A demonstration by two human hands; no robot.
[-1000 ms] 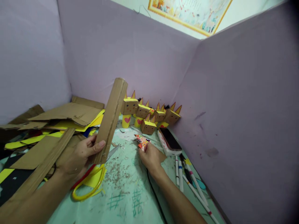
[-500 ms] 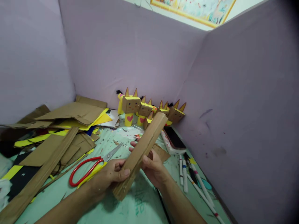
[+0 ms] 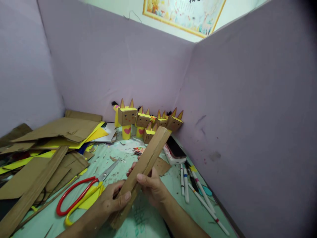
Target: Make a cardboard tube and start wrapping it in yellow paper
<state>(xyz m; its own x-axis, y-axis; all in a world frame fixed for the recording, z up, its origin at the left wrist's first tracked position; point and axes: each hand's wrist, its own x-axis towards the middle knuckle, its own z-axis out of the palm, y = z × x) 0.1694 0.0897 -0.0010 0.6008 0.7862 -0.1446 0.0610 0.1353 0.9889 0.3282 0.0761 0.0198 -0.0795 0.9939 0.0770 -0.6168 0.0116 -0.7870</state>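
Note:
A long brown cardboard strip (image 3: 146,162), folded along its length, slants across the middle of the head view over the table. My left hand (image 3: 112,200) grips its lower end, thumb on top. Higher up, my right hand (image 3: 153,186) wraps it from the right, thumb on the near side and fingertips showing beyond the far edge. Left of my left hand lie scissors (image 3: 85,195) with one red and one yellow handle, blades pointing away, on a yellow scrap. Under the strip's upper part rests a small cardboard piece (image 3: 162,166).
Cardboard and coloured paper (image 3: 56,130) are heaped at the left. Several box-headed cardboard figures (image 3: 127,117) with yellow horns stand at the back. A phone (image 3: 175,147) lies on a white box at the right, with several marker pens (image 3: 185,188) nearer. Purple panels (image 3: 119,59) enclose the table.
The camera has turned slightly right, so the scene sits further left. Both hands keep their hold on the cardboard strip, which has tipped only a little.

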